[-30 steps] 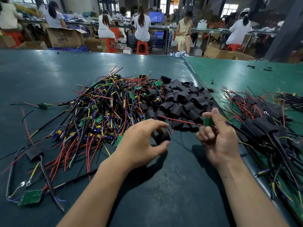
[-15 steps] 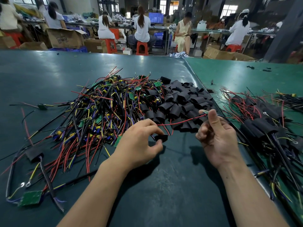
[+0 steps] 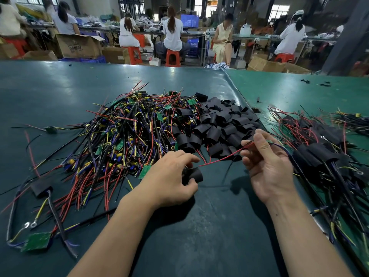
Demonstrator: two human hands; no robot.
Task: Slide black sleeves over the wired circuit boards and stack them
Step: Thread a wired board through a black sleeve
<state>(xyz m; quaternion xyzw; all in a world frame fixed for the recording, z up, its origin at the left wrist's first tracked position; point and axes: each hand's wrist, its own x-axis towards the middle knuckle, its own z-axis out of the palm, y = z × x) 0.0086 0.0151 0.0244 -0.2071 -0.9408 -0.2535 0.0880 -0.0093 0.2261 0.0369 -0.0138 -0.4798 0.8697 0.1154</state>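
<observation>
Head: left hand [image 3: 169, 180] pinches sleeve [image 3: 192, 174]; right hand [image 3: 267, 166] wires [image 3: 221, 159].

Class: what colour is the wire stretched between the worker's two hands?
Red; the wire shows best in the head view.

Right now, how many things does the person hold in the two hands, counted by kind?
Black sleeve, pinched in the left hand: 1
Wired circuit board, held in the right hand by its fingers: 1
Total: 2
</observation>
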